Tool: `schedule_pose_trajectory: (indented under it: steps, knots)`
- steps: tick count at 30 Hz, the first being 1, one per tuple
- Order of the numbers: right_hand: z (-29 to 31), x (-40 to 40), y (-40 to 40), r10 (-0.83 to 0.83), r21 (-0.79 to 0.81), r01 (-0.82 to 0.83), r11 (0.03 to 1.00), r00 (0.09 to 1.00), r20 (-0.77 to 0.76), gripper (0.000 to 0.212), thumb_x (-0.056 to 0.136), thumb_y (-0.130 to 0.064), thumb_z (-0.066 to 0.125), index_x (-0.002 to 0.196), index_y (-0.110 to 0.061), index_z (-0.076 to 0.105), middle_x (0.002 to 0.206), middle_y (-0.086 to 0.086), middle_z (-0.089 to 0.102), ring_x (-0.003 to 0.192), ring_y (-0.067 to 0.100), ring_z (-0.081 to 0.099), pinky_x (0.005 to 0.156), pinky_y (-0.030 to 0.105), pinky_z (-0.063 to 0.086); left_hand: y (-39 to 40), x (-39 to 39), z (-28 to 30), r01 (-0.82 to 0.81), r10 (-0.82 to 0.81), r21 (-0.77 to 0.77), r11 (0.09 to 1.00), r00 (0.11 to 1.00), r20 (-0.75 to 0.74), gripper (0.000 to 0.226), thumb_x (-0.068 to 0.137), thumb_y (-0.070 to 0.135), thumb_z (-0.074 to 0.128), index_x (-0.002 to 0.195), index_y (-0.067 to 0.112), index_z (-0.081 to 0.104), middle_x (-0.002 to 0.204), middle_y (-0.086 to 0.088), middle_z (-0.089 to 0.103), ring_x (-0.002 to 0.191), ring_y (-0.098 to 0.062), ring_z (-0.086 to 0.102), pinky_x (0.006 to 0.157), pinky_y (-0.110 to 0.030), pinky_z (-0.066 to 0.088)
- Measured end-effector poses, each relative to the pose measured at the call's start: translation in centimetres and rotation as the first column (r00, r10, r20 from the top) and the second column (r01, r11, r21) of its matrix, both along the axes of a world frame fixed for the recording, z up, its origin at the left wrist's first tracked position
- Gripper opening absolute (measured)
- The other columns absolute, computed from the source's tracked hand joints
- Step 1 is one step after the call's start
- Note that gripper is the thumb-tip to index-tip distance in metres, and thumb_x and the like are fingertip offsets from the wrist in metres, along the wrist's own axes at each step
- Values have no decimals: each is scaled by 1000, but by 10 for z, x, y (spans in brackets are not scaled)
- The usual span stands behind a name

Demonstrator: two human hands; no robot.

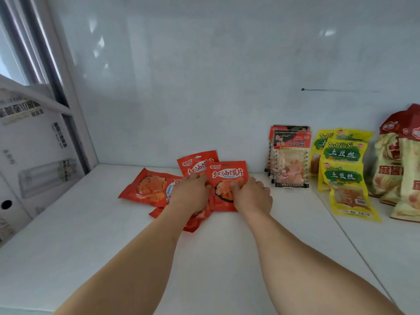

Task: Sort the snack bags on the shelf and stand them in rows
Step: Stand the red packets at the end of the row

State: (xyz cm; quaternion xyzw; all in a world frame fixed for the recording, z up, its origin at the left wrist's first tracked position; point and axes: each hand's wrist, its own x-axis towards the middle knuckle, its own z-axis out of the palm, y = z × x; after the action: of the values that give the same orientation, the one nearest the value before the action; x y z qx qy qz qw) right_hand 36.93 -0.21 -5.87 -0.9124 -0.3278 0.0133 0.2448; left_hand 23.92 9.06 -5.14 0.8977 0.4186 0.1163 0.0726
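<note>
From the head view, both hands meet on the front red bag [227, 185], upright near the shelf's [91, 235] back edge: the left hand [189, 193] pinches its left side, the right hand [253, 195] its right. A second red bag [195, 163] stands just behind. The fallen red bag [150, 187] lies flat, long axis sideways, nearest the left hand.
</note>
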Motion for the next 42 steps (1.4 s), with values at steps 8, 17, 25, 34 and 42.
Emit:
schedule_pose_trajectory:
  steps: [8, 17, 25, 34, 42]
  knots:
    - [7, -31, 27, 13, 57, -2, 998, 982, -186, 60, 90, -58, 54, 129, -13, 49, 135, 9, 54, 126, 33, 47, 100, 43, 38, 27, -42, 10, -16, 11, -67, 998, 997, -73, 40, 100, 24, 39, 138, 26, 52, 136, -7, 54, 118, -33, 55, 96, -45, 49]
    - [11, -45, 37, 186, 265, -62, 962, 862, -472, 45, 73, -32, 84, 104, -14, 57, 110, 5, 70, 98, 27, 68, 92, 43, 54, 32, -91, 18, -55, 42, -138, 989, 995, -94, 43, 101, 21, 39, 138, 37, 54, 144, -3, 53, 124, -27, 55, 100, -43, 49]
    - [15, -31, 7, 363, 525, 5, 851, 717, -596, 22, 82, -8, 77, 100, -12, 66, 101, 9, 74, 77, 25, 71, 42, 21, 48, 0, -105, 12, -231, 234, 35, 972, 967, -106, 71, 93, 65, 46, 139, 12, 49, 147, -9, 45, 138, -31, 37, 111, -46, 34]
    - [4, -13, -11, 414, 571, 65, 819, 623, -664, 25, 80, -16, 81, 101, -19, 68, 99, 5, 77, 87, 29, 74, 88, 51, 57, -14, -103, 16, -311, 304, -64, 948, 948, -98, 87, 85, 69, 57, 149, 12, 36, 150, -10, 44, 138, -33, 41, 107, -47, 41]
    - [1, -13, -17, 450, 575, 24, 818, 597, -664, 23, 83, -24, 79, 103, -23, 68, 101, 2, 77, 90, 27, 74, 91, 51, 56, -19, -116, 19, -354, 354, -48, 934, 935, -1, 74, 92, 57, 56, 148, 12, 41, 150, -12, 41, 140, -34, 35, 110, -45, 38]
